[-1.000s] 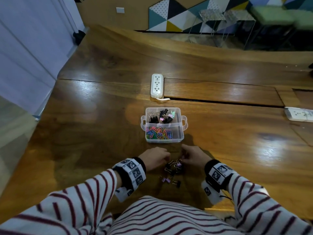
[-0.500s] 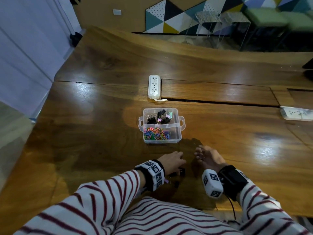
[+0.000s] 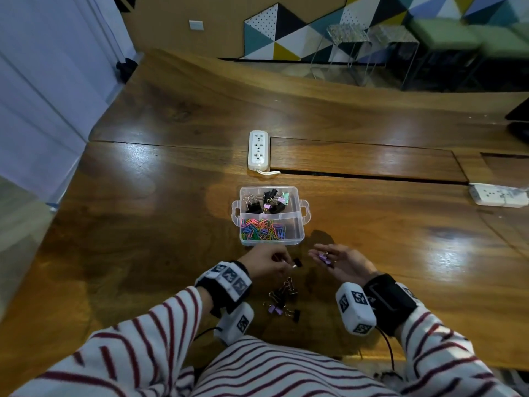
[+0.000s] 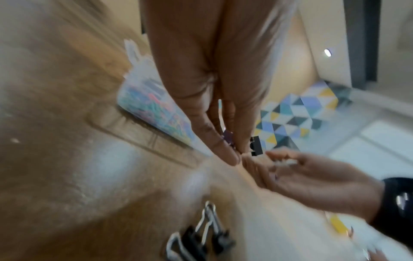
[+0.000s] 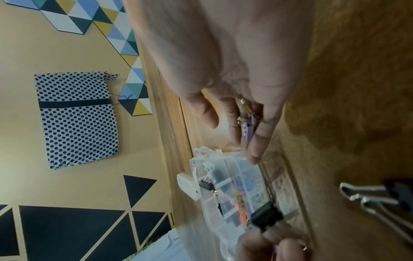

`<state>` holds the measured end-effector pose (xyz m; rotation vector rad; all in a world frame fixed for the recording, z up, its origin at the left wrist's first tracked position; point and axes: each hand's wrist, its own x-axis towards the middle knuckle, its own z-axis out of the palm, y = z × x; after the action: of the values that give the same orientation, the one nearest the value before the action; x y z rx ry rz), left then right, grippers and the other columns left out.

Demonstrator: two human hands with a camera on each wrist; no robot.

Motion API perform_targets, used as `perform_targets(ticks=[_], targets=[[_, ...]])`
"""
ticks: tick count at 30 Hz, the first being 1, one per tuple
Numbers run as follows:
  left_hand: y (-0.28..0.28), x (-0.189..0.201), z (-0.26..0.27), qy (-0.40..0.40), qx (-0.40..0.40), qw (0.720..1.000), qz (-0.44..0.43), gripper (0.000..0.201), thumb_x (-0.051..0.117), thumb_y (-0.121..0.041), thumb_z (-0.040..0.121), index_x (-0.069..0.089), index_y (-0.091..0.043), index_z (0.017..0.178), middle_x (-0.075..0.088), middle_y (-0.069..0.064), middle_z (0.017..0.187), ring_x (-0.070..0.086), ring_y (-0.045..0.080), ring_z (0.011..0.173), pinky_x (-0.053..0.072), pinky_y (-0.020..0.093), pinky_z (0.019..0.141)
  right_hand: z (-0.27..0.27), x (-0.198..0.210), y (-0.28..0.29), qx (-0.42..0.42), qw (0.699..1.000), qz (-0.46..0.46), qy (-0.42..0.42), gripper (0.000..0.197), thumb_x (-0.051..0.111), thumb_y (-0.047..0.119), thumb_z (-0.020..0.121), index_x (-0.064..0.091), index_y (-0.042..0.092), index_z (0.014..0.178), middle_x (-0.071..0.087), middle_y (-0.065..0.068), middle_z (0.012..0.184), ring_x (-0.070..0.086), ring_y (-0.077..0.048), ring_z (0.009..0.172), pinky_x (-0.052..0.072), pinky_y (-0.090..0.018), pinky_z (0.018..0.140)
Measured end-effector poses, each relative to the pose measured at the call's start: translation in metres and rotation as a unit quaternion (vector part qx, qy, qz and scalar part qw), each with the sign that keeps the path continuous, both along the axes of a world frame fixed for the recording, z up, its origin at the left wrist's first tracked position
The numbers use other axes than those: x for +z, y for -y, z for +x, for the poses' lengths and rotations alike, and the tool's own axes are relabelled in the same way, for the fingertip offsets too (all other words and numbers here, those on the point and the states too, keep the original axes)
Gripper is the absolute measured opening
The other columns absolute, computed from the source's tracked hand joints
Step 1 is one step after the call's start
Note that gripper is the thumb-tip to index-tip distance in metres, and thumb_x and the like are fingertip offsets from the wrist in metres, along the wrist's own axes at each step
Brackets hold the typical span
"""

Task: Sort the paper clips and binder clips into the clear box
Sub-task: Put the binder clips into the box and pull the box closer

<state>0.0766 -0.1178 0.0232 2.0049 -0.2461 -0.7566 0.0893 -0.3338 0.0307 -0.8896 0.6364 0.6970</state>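
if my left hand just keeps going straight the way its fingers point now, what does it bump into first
Most likely the open palm of your right hand, which sits just past the small black binder clip that your left hand pinches. Depth is unclear; a small gap shows between them.

No readable words, brands or numbers found in any view, only black-and-white square marker patterns seen on the wrist-worn blocks [image 3: 355, 306] at lower centre of the head view, no letters made out there
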Motion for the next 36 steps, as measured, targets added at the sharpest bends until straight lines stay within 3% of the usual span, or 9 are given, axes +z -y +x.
perform_targets(ticks=[6, 11, 14, 18, 20, 24, 26, 30, 36], targets=[[-0.064, 0.025, 0.019, -0.009, 0.085, 0.992, -0.096, 0.007, 0.057, -0.009, 0.086, 0.061, -0.013, 0.090, 0.063, 0.000, 0.086, 0.065, -0.001, 0.070, 0.055, 0.016, 0.068, 0.040, 0.034, -0.037, 0.040, 0.998, 0.003, 0.045, 0.025, 0.038, 0.008, 0.093, 0.051, -0.007, 0.110, 0.060, -0.024, 0.111, 0.061, -0.028, 0.104, 0.056, -0.031, 0.081], [-0.091, 0.039, 0.048, 0.048, 0.137, 0.988, -0.056, 0.009, 0.058, -0.007, 0.085, 0.059, -0.012, 0.092, 0.065, 0.005, 0.095, 0.068, 0.008, 0.071, 0.058, 0.024, 0.073, 0.088, 0.049, -0.084, 0.090, 0.991, -0.081, 0.053, 0.029, 0.036, 0.005, 0.095, 0.042, -0.008, 0.120, 0.051, -0.020, 0.111, 0.054, -0.030, 0.109, 0.047, -0.037, 0.093], [-0.094, 0.041, 0.062, 0.073, 0.139, 0.987, 0.014, 0.018, 0.056, -0.010, 0.087, 0.056, -0.007, 0.105, 0.064, 0.013, 0.106, 0.065, 0.013, 0.077, 0.055, 0.024, 0.075, 0.095, 0.059, -0.095, 0.161, 0.979, -0.108, 0.067, 0.040, 0.029, 0.011, 0.096, 0.028, -0.001, 0.134, 0.040, -0.021, 0.135, 0.047, -0.030, 0.122, 0.047, -0.041, 0.085], [-0.092, 0.037, 0.078, 0.076, 0.130, 0.984, 0.092, 0.024, 0.055, -0.010, 0.088, 0.055, -0.008, 0.111, 0.063, 0.014, 0.113, 0.065, 0.015, 0.082, 0.052, 0.022, 0.074, 0.086, 0.059, -0.093, 0.133, 0.969, -0.130, 0.165, 0.033, 0.030, -0.002, 0.093, 0.042, -0.001, 0.124, 0.053, -0.016, 0.116, 0.059, -0.022, 0.101, 0.055, -0.031, 0.070], [-0.088, 0.036, 0.087, 0.090, 0.123, 0.980, 0.127, 0.025, 0.056, -0.009, 0.087, 0.056, -0.007, 0.112, 0.063, 0.014, 0.113, 0.065, 0.016, 0.084, 0.051, 0.020, 0.071, 0.063, 0.047, -0.082, 0.222, 0.884, -0.262, 0.317, 0.026, 0.034, -0.005, 0.092, 0.054, 0.007, 0.104, 0.060, -0.014, 0.100, 0.065, -0.017, 0.084, 0.056, -0.021, 0.069], [-0.076, 0.037, 0.105, 0.113, 0.091, 0.971, 0.191, 0.028, 0.056, -0.007, 0.087, 0.057, -0.007, 0.115, 0.061, 0.014, 0.117, 0.064, 0.023, 0.099, 0.048, 0.022, 0.079, -0.002, 0.005, -0.052, 0.558, 0.520, -0.459, 0.456, 0.032, 0.049, 0.014, 0.090, 0.047, 0.021, 0.121, 0.047, -0.006, 0.128, 0.049, -0.018, 0.113, 0.046, -0.028, 0.094], [-0.071, 0.036, 0.110, 0.134, 0.065, 0.965, 0.214, 0.027, 0.056, -0.008, 0.087, 0.058, -0.007, 0.115, 0.060, 0.013, 0.120, 0.061, 0.024, 0.104, 0.045, 0.023, 0.083, -0.027, -0.004, -0.046, 0.636, 0.396, -0.479, 0.457, 0.050, 0.055, 0.019, 0.086, 0.036, 0.027, 0.132, 0.035, -0.004, 0.134, 0.038, -0.020, 0.120, 0.043, -0.029, 0.091], [-0.065, 0.029, 0.112, 0.142, 0.046, 0.961, 0.231, 0.025, 0.055, -0.007, 0.087, 0.060, -0.006, 0.112, 0.061, 0.013, 0.118, 0.060, 0.023, 0.106, 0.043, 0.023, 0.086, -0.044, -0.010, -0.048, 0.628, 0.400, -0.486, 0.457, 0.062, 0.062, 0.018, 0.081, 0.032, 0.029, 0.135, 0.028, -0.004, 0.137, 0.028, -0.021, 0.127, 0.048, -0.033, 0.089], [-0.063, 0.025, 0.110, 0.144, 0.015, 0.964, 0.221, 0.038, 0.050, -0.007, 0.090, 0.052, -0.018, 0.126, 0.054, 0.015, 0.131, 0.063, 0.021, 0.097, 0.052, 0.029, 0.087, -0.043, -0.012, -0.049, 0.631, 0.414, -0.474, 0.454, 0.042, 0.062, 0.014, 0.082, 0.045, 0.020, 0.119, 0.033, -0.007, 0.127, 0.035, -0.022, 0.116, 0.046, -0.032, 0.086]])
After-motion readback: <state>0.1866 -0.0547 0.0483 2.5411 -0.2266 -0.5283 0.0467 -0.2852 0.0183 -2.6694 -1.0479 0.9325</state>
